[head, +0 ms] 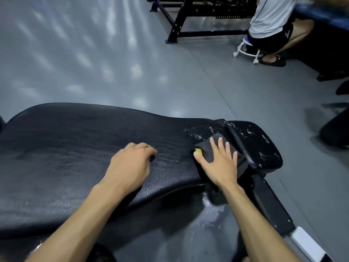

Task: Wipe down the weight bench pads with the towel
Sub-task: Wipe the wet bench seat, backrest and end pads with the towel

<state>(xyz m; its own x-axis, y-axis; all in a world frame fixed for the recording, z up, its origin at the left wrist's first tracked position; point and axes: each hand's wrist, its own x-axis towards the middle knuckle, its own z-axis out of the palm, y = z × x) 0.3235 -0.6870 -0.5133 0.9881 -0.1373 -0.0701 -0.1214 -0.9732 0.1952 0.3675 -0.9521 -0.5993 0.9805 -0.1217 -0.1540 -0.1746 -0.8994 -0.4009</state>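
A long black back pad (75, 148) of the weight bench stretches across the lower half of the view, with a smaller black seat pad (255, 144) at its right end. Wet droplets show on both pads near the gap between them. My right hand (219, 159) lies flat, fingers spread, pressing a folded dark grey towel (239, 161) with a yellow-green corner onto the right end of the back pad. My left hand (132, 165) rests on the back pad's middle, fingers curled under, holding nothing that I can see.
Grey rubber floor (94, 63) surrounds the bench. A black rack frame (177, 25) stands at the back. A person (273, 21) sits on a small white stool (245, 48) at the upper right. The bench's black frame rail (272, 205) runs toward the lower right.
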